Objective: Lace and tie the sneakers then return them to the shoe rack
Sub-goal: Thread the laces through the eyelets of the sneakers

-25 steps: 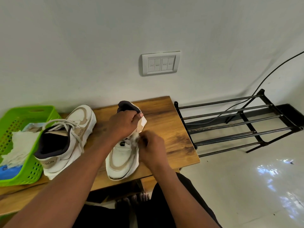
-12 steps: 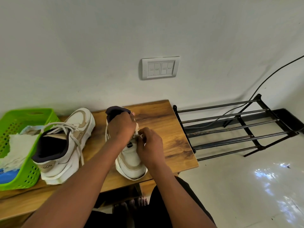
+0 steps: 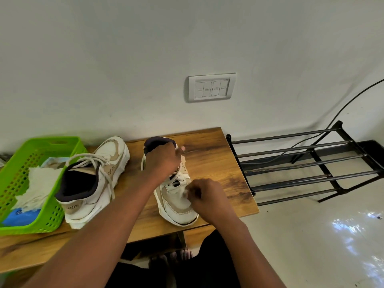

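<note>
White lace (image 3: 184,192) pinched in my right hand (image 3: 204,194) — I'm drawing it out beside the low eyelets of the near sneaker (image 3: 176,196), toe toward me on the table (image 3: 216,161). My left hand (image 3: 163,157) clamps over the collar and tongue, pinning it flat. I'd call this mid-lacing: the next move needs that end fed across through the next eyelet. The other sneaker (image 3: 93,179) sits to the left, laced but loose. The rack (image 3: 311,163) waits empty, just right of the table.
</note>
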`<move>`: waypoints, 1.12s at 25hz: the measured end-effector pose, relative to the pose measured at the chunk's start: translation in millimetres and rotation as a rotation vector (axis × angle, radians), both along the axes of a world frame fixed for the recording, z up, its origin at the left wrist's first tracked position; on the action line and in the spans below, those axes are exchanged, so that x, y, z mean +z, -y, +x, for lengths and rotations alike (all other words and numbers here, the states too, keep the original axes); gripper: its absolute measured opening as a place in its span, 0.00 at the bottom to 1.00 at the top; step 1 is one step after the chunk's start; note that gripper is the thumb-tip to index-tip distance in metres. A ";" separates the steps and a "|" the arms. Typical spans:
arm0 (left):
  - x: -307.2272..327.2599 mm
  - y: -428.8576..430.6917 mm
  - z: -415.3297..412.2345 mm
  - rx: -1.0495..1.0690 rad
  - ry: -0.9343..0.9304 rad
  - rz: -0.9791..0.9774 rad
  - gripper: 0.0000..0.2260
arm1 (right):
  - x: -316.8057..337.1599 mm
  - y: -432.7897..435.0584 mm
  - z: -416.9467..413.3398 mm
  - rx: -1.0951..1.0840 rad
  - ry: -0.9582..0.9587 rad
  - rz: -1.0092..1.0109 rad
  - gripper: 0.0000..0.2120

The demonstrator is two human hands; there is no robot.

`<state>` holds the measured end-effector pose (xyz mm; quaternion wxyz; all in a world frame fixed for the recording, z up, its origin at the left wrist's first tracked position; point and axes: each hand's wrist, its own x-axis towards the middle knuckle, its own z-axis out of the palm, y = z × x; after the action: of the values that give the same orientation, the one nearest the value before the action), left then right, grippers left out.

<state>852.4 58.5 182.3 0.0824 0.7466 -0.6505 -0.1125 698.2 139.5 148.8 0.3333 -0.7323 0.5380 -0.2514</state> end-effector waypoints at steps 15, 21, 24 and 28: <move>-22.7 -2.3 28.3 -0.099 -0.062 -0.003 0.22 | -5.9 -23.0 30.8 0.100 -0.120 -0.239 0.08; -16.8 -9.2 28.9 -0.087 -0.101 -0.035 0.22 | -7.0 6.6 42.5 -0.155 -0.198 -0.329 0.05; -23.1 -10.1 27.7 -0.017 -0.087 -0.064 0.22 | -6.0 -10.5 31.4 0.024 -0.252 -0.287 0.07; -27.5 -7.0 31.7 0.034 -0.259 -0.044 0.23 | -1.6 -2.6 -4.0 -0.101 -0.213 -0.234 0.10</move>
<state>884.1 65.5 154.8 0.1842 0.7348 -0.6239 -0.1922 694.2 142.1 147.3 0.1738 -0.7607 0.5734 -0.2499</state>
